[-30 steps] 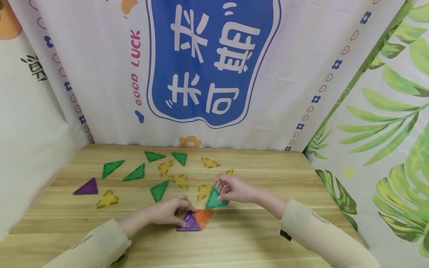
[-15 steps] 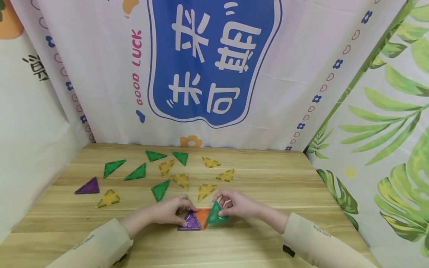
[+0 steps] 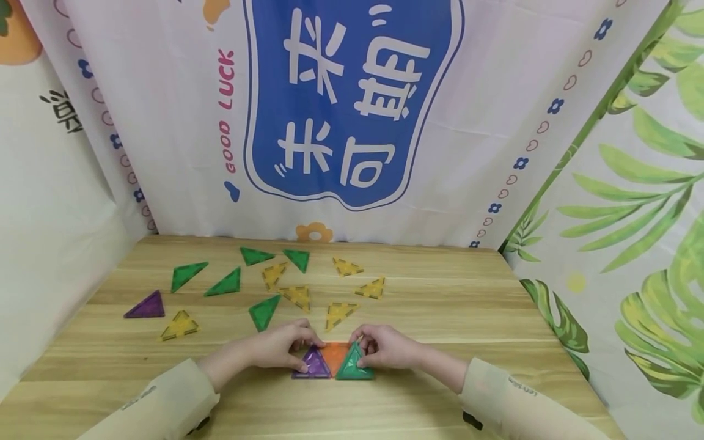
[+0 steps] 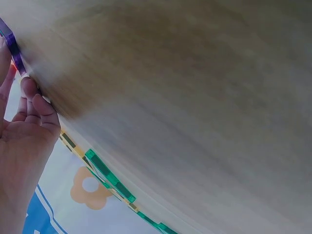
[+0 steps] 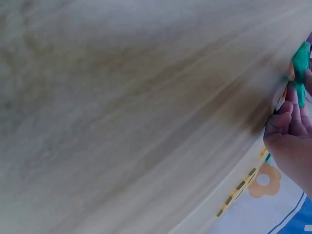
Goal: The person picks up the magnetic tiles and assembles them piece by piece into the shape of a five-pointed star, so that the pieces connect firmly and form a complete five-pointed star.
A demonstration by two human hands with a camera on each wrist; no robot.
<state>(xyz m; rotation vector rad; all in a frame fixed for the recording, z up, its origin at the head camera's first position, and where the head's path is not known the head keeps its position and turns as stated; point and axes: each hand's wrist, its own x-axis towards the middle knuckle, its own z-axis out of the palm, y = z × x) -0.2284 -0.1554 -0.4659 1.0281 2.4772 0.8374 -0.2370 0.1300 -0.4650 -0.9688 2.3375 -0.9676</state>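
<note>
Left hand (image 3: 280, 346): bent, pinching translucent purple triangular plastic tile (image 3: 316, 366) at table (image 3: 418, 403) of light wood grain. Right hand (image 3: 389, 347): bent, gripping translucent green triangular plastic tile (image 3: 351, 368) between thumb and fingers. Between these, translucent orange triangular plastic tile (image 3: 334, 354), partly covered. Orange-green contact hard to make out. Both held tiles partly behind thumbs; in wrist views, cut off or crowded at frame edge.

Over a wooden table (image 5: 122, 122), the right hand (image 5: 291, 131) pinches a green tile (image 5: 301, 63), a sliver of orange tile (image 5: 291, 72) beside it; farther off, yellow tiles (image 5: 241, 185) show near a flower-printed cloth (image 5: 248, 219).
</note>
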